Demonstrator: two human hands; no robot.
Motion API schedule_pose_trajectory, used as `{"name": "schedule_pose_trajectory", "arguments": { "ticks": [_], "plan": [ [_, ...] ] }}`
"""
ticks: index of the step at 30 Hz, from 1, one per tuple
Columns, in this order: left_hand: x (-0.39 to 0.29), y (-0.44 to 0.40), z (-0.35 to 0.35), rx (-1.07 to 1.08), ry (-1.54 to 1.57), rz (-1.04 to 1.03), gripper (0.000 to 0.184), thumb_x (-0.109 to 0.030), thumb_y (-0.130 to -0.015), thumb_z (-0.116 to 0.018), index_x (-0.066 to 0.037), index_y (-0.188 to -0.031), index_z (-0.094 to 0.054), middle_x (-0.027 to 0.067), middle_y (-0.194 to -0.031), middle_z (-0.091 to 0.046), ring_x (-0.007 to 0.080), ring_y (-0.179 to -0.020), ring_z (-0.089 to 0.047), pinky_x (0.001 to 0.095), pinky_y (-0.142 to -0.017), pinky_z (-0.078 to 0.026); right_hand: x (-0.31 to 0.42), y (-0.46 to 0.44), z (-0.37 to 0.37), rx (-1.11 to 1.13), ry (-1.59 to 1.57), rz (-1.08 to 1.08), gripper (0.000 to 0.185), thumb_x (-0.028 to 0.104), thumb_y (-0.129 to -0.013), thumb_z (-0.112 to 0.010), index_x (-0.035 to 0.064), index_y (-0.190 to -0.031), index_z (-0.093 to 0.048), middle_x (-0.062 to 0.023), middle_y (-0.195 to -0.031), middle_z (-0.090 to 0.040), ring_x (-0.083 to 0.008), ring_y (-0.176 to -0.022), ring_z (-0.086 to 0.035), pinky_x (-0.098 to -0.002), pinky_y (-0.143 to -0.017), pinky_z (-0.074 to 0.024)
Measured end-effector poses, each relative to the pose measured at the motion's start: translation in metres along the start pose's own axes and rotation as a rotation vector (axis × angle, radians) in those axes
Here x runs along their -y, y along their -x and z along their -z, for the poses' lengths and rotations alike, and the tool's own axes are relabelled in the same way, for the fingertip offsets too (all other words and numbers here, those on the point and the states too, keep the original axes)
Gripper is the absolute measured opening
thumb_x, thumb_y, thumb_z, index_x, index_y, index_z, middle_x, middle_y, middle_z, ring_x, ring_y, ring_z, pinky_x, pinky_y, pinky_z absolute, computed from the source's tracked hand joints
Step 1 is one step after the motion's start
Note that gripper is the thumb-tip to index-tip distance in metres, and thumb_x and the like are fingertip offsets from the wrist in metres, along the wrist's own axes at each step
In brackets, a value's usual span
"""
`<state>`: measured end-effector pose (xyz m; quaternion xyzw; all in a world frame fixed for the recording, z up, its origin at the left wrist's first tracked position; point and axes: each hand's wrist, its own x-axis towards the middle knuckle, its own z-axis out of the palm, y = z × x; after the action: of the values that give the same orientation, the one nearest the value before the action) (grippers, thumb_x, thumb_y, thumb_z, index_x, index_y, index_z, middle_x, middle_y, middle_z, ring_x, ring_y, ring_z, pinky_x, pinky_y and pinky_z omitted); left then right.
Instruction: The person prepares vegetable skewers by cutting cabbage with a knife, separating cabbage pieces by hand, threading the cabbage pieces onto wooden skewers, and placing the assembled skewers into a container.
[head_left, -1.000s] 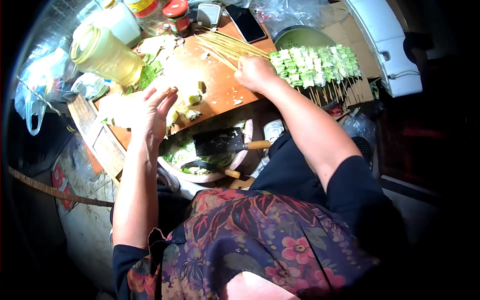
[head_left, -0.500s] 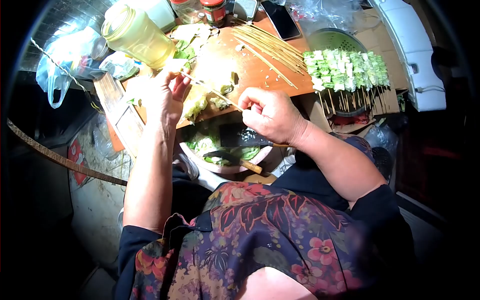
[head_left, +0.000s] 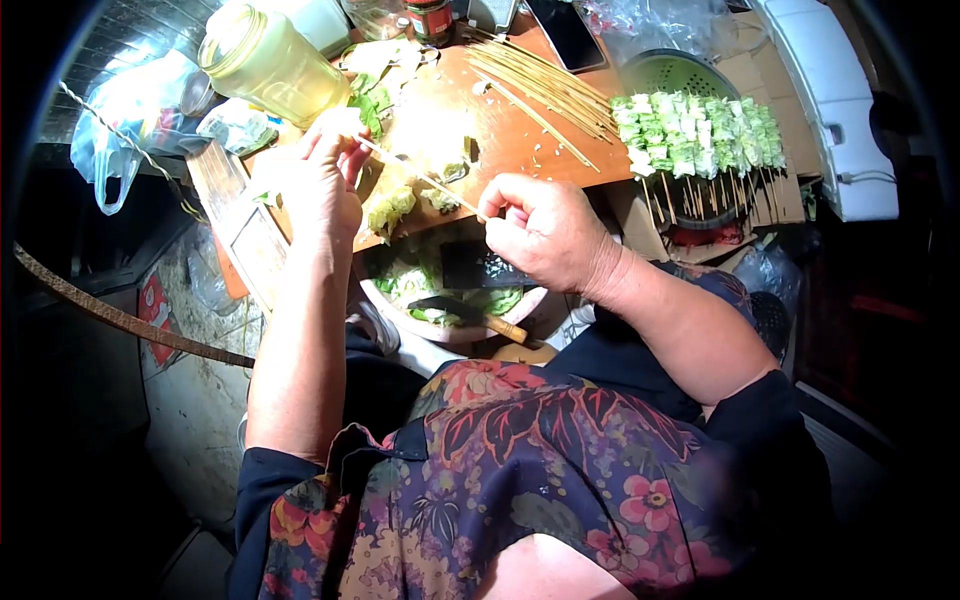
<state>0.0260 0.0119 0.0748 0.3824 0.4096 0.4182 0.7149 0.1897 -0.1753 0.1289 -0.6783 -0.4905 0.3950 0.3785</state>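
A thin wooden skewer (head_left: 427, 181) slants between my two hands over the cutting board (head_left: 500, 130). My right hand (head_left: 545, 228) pinches its lower end between thumb and fingers. The fingers of my left hand (head_left: 328, 185) close around a pale leaf piece (head_left: 343, 122) at the upper end; glare blurs its outline. Beneath the skewer lie crumpled cabbage-like leaves (head_left: 388, 212) on the board's near edge. To the right, finished skewers of green-and-white leaf squares (head_left: 697, 137) sit side by side, their bare sticks toward me.
Loose skewers (head_left: 540, 85) lie on the board beside a phone (head_left: 565, 35). A large jar (head_left: 270, 68) stands at the left. Below the board, a bowl (head_left: 375, 302) holds leaves, with a dark cleaver blade (head_left: 480, 265) and a wooden-handled knife (head_left: 505, 328) across it. A colander (head_left: 650, 68) sits behind the filled skewers.
The view has shifted slightly. My left fingers have moved a little at the skewer's upper end, and the pale leaf piece shows higher there. My right hand keeps its pinch.
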Motion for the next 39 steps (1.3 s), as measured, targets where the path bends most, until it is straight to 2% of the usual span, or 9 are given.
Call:
{"name": "schedule_pose_trajectory", "arguments": {
  "ticks": [2, 4, 17, 20, 22, 26, 30, 35, 39],
  "plan": [
    [0.002, 0.002, -0.001, 0.035, -0.015, -0.042, 0.018, -0.004, -0.081, -0.064, -0.001, -0.099, -0.062, 0.0062, -0.086, -0.063, 0.0133, -0.081, -0.061, 0.0247, -0.07, -0.052, -0.002, 0.0, -0.002, -0.005, 0.004, 0.001, 0.012, 0.013, -0.073, -0.058, 0.0025, -0.079, -0.058, -0.0112, -0.067, -0.057, -0.0233, -0.062, -0.058, -0.0323, -0.061, -0.0466],
    [0.001, 0.008, -0.011, -0.056, -0.102, -0.176, 0.027, -0.003, -0.085, -0.06, 0.004, -0.111, -0.058, 0.0104, -0.097, -0.064, 0.0191, -0.084, -0.064, 0.0328, -0.08, -0.054, -0.006, 0.0, -0.007, -0.024, -0.065, 0.06, 0.004, 0.007, -0.079, -0.057, 0.0035, -0.081, -0.058, 0.0061, -0.055, -0.043, -0.0017, -0.051, -0.037, -0.0215, -0.048, -0.0342],
    [-0.002, 0.024, -0.021, 0.065, -0.429, -0.188, 0.033, -0.005, -0.087, -0.061, 0.005, -0.118, -0.056, 0.0122, -0.098, -0.064, 0.0163, -0.082, -0.064, 0.029, -0.073, -0.054, -0.007, 0.002, -0.016, -0.079, -0.146, 0.036, 0.011, 0.011, -0.088, -0.058, 0.0033, -0.081, -0.057, 0.0073, -0.059, -0.044, -0.0014, -0.054, -0.038, -0.0195, -0.05, -0.0338],
    [0.01, 0.039, -0.035, 0.258, -0.503, -0.236, 0.035, -0.002, -0.084, -0.063, 0.005, -0.117, -0.055, 0.0092, -0.086, -0.064, 0.0133, -0.07, -0.062, 0.0244, -0.067, -0.052, -0.009, -0.009, -0.014, -0.124, -0.146, 0.071, 0.013, 0.013, -0.089, -0.057, 0.0027, -0.081, -0.057, 0.0068, -0.058, -0.045, -0.0018, -0.053, -0.039, -0.02, -0.049, -0.0343],
    [0.013, 0.057, -0.046, 0.409, -0.594, -0.118, 0.038, -0.002, -0.083, -0.063, 0.004, -0.119, -0.053, 0.0069, -0.082, -0.063, 0.0116, -0.066, -0.06, 0.0217, -0.061, -0.049, -0.013, -0.018, -0.013, -0.153, -0.229, 0.014, 0.014, 0.014, -0.089, -0.057, 0.0021, -0.081, -0.058, 0.0061, -0.056, -0.047, -0.0018, -0.051, -0.041, -0.0206, -0.047, -0.0352],
    [0.011, 0.053, -0.045, 0.508, -0.439, -0.022, 0.038, -0.004, -0.084, -0.06, 0.001, -0.121, -0.053, 0.0094, -0.093, -0.062, 0.0122, -0.067, -0.059, 0.0219, -0.064, -0.048, -0.022, -0.025, -0.009, -0.149, -0.187, -0.056, 0.015, 0.016, -0.088, -0.059, 0.0023, -0.082, -0.059, 0.0054, -0.056, -0.049, -0.0023, -0.049, -0.044, -0.0211, -0.046, -0.0365],
    [0.015, 0.028, -0.043, 0.326, -0.308, -0.057, 0.032, -0.007, -0.09, -0.052, 0.002, -0.12, -0.052, 0.0108, -0.101, -0.06, 0.0138, -0.068, -0.059, 0.0281, -0.069, -0.051, -0.023, -0.034, 0.006, -0.216, -0.173, -0.074, 0.016, 0.017, -0.089, -0.058, 0.0027, -0.083, -0.061, 0.0051, -0.059, -0.05, -0.0021, -0.052, -0.045, -0.0197, -0.048, -0.0374],
    [0.055, -0.015, -0.033, 0.169, -0.793, -0.017, 0.032, -0.021, -0.089, -0.063, -0.002, -0.114, -0.061, 0.0056, -0.1, -0.065, 0.0104, -0.087, -0.058, 0.0249, -0.075, -0.047, -0.02, -0.026, 0.017, -0.239, -0.187, -0.046, 0.015, 0.016, -0.09, -0.057, 0.0027, -0.084, -0.061, 0.0049, -0.062, -0.051, -0.0022, -0.052, -0.046, -0.0193, -0.049, -0.0387],
    [0.087, -0.035, -0.027, 0.272, -1.213, -0.155, 0.046, -0.033, -0.087, -0.062, -0.001, -0.119, -0.058, 0.0231, -0.109, -0.062, 0.0325, -0.1, -0.061, 0.0375, -0.088, -0.047, -0.015, -0.021, 0.021, -0.225, -0.258, -0.068, 0.014, 0.015, -0.09, -0.057, 0.0029, -0.085, -0.06, 0.0051, -0.06, -0.049, -0.002, -0.051, -0.045, -0.0187, -0.048, -0.0381]
  ]
}}
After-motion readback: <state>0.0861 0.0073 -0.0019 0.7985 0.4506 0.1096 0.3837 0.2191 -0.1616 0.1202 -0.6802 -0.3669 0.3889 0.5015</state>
